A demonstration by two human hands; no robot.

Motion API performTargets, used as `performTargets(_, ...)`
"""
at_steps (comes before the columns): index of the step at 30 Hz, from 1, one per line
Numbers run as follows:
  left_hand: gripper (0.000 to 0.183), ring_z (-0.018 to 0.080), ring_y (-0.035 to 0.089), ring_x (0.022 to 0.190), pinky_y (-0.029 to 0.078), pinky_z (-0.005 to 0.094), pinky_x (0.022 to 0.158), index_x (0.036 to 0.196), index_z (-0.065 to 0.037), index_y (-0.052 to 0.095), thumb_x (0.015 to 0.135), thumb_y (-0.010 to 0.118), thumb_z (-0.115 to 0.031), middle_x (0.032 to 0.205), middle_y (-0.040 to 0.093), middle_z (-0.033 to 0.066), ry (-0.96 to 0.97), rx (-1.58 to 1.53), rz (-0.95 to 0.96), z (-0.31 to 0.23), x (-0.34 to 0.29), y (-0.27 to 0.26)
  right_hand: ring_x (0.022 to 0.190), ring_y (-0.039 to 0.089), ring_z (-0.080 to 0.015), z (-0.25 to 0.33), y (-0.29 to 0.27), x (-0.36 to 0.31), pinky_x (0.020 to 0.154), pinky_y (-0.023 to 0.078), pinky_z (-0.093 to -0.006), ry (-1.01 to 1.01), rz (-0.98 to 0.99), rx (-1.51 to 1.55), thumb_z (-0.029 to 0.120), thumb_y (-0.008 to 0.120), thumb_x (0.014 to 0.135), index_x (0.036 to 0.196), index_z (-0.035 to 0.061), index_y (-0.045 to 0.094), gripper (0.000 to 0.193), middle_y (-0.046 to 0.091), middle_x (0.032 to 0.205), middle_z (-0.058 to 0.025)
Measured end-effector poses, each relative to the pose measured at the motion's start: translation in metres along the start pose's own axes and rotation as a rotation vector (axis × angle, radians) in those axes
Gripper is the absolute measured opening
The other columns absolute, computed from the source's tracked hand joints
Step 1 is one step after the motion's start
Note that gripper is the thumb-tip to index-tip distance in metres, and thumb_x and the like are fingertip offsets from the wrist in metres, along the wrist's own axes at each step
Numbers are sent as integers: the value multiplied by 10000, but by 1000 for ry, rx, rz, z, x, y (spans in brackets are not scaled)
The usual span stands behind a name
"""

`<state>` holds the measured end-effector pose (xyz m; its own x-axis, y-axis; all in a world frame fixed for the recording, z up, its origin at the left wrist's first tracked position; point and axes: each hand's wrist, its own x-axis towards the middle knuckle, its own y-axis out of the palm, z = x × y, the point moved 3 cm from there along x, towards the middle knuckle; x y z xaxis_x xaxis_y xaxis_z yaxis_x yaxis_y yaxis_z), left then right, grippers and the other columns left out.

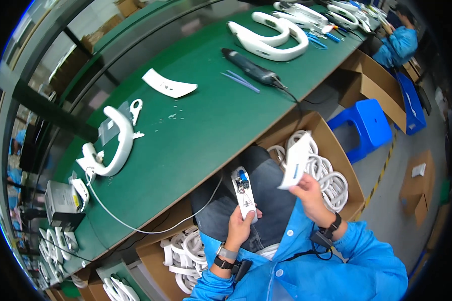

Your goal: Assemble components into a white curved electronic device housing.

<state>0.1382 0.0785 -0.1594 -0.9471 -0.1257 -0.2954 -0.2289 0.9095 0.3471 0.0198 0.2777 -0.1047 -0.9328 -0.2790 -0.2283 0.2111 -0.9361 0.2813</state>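
My left hand (240,225) grips the lower end of a narrow white plastic housing (245,193) above my lap. Its open face shows a small circuit board, a blue part and thin wires. Off to the right, my right hand (310,196) pinches the lower corner of a curved white plastic cover (295,159), which bears a small blue strip. The two pieces are apart. Behind the cover, a cardboard box (354,183) holds several coiled white cables (331,180).
On the green table (201,135) lie a black electric screwdriver (251,67), blue tweezers (240,81), a curved white panel (169,85) and curved white housings (118,145). A white cable crosses the front edge. A blue stool (366,125) stands right; a co-worker (399,45) sits beyond.
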Motion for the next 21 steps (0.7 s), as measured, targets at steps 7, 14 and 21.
performTargets(7, 235, 160, 666, 940, 534, 298, 858, 1172, 48, 563, 940, 546, 11, 972, 692, 94, 63, 186, 21, -3, -13, 15, 1073, 643, -179, -28, 32, 18, 927, 521, -318, 225, 178, 276, -24, 603, 912, 1282, 2, 529, 378, 664, 1168, -111)
performTargets(14, 241, 143, 621, 873, 501, 289, 827, 1210, 8, 528, 985, 538, -79, 949, 651, 61, 63, 184, 55, 5, -8, 8, 1134, 621, -219, -15, 45, 15, 945, 533, -363, 218, 237, 358, -16, 582, 926, 1396, 6, 405, 502, 617, 1242, -132)
performTargets(21, 397, 148, 630, 916, 516, 301, 868, 1303, 6, 487, 973, 617, -172, 996, 651, 66, 82, 159, 56, -2, -3, 10, 1013, 668, -182, -27, 60, 8, 883, 536, -312, 336, 266, 224, -12, 629, 893, 1267, -7, 504, 394, 684, 1131, -117)
